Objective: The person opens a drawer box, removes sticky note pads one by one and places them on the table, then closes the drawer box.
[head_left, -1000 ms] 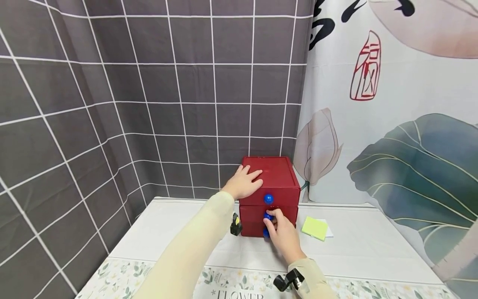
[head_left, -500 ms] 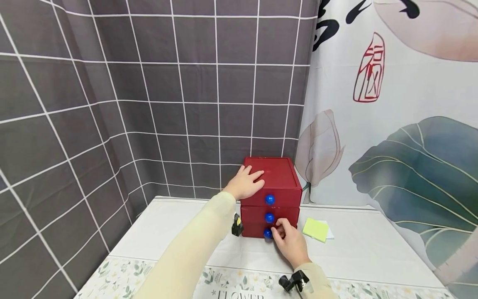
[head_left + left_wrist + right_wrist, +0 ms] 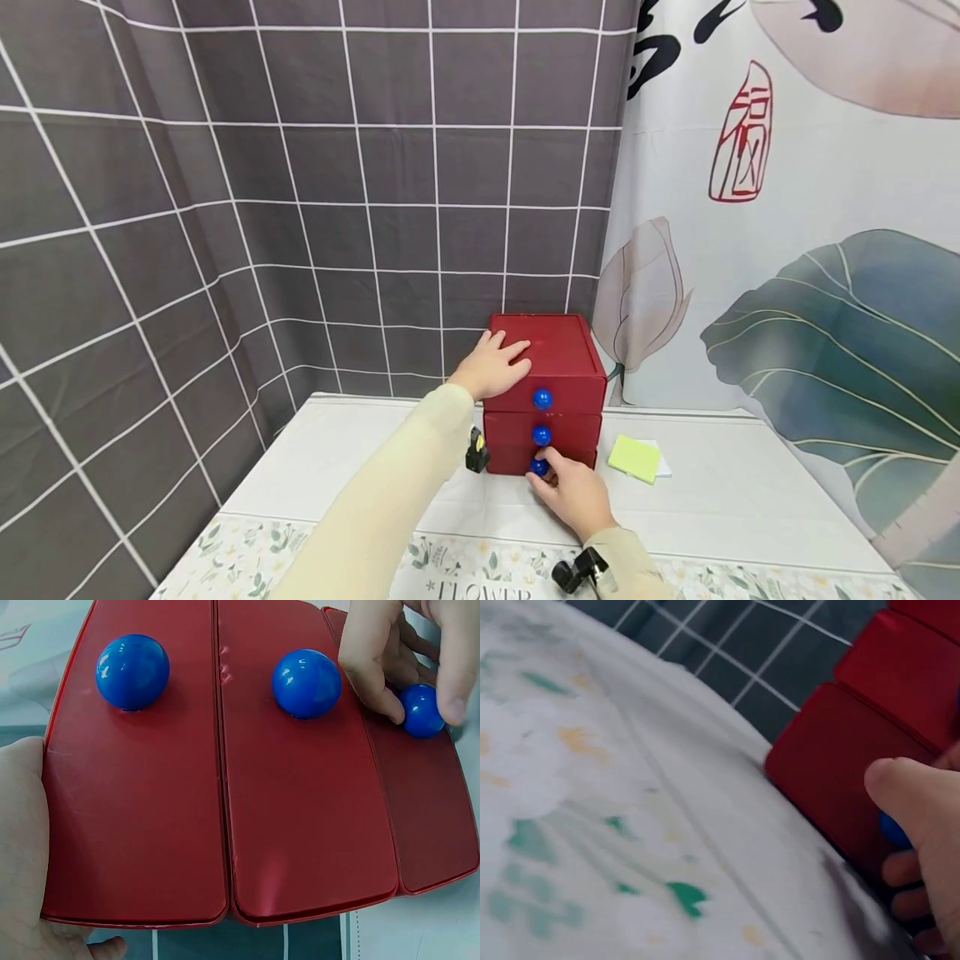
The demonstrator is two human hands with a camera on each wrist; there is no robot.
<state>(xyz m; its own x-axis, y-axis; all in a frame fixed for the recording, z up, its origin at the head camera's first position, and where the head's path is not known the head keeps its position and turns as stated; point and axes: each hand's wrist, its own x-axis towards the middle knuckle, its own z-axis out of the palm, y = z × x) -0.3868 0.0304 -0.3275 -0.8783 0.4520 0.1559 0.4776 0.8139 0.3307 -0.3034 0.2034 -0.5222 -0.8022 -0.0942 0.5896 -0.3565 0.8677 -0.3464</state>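
Observation:
A red cabinet (image 3: 551, 346) of three stacked drawers, each with a round blue knob, stands at the back of the table. My left hand (image 3: 489, 367) rests with spread fingers on its top, at the left edge. At the lowest drawer, my right hand (image 3: 576, 493) has thumb and fingers on either side of the bottom knob (image 3: 538, 467). The left wrist view shows thumb and fingertip at both sides of that knob (image 3: 422, 712). The upper knob (image 3: 133, 672) and middle knob (image 3: 306, 683) are untouched. All three drawers look closed.
Right of the cabinet lie a yellow-green square pad (image 3: 634, 458) and a white piece partly under it. Floral cloth (image 3: 255, 546) covers the table's front. Behind hang a dark gridded curtain (image 3: 397, 167) and a printed white one (image 3: 675, 167).
My right hand has moved down from the middle knob to the bottom knob, and its fingers have come around it. My left hand has stayed on the cabinet's top.

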